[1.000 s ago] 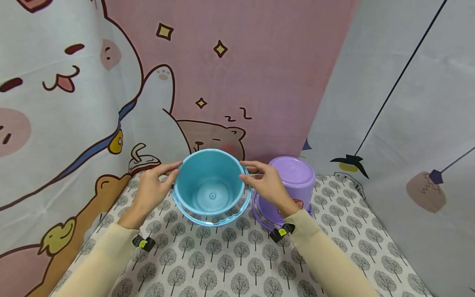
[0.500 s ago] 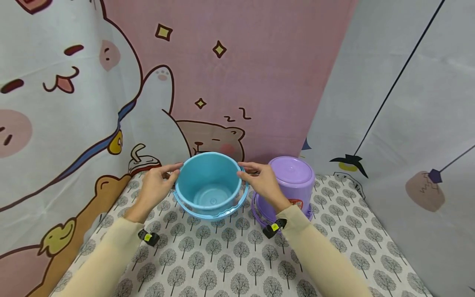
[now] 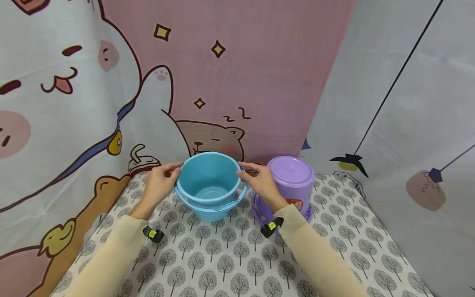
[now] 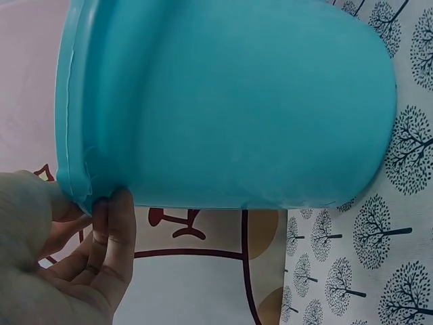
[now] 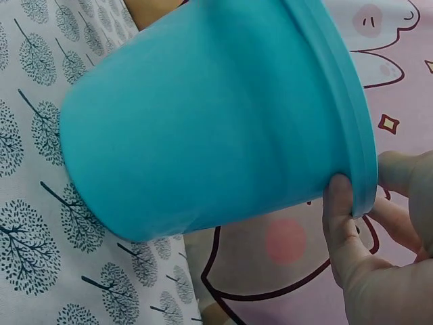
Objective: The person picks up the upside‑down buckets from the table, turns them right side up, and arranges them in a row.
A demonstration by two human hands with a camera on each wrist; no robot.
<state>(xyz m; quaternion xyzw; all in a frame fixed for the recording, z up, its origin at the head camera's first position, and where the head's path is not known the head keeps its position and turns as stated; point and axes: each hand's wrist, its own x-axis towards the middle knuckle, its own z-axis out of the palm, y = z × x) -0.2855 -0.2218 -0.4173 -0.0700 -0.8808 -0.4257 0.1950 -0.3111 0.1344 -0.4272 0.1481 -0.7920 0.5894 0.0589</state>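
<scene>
A light blue bucket [image 3: 210, 196], open side up and leaning slightly toward me, is in the middle of the head view. Its handle hangs down across the front. My left hand [image 3: 160, 183] pinches the rim on the left side, and my right hand [image 3: 260, 181] pinches the rim on the right. In the left wrist view the thumb and fingers [image 4: 116, 237] grip the rim's edge. The right wrist view shows the bucket wall [image 5: 203, 122] with fingers [image 5: 340, 210] under the rim. The bucket's base is close over the tablecloth.
A purple bucket [image 3: 293, 181] stands upside down just right of my right hand, its handle lying around its rim on the cloth. The tablecloth [image 3: 237, 264] has a tree print. Printed cartoon fabric [image 3: 259, 74] hangs behind and on both sides.
The blue bucket has tipped more upright between both hands, so less of its inside floor shows and its outer front wall has come into view. The purple bucket stays put.
</scene>
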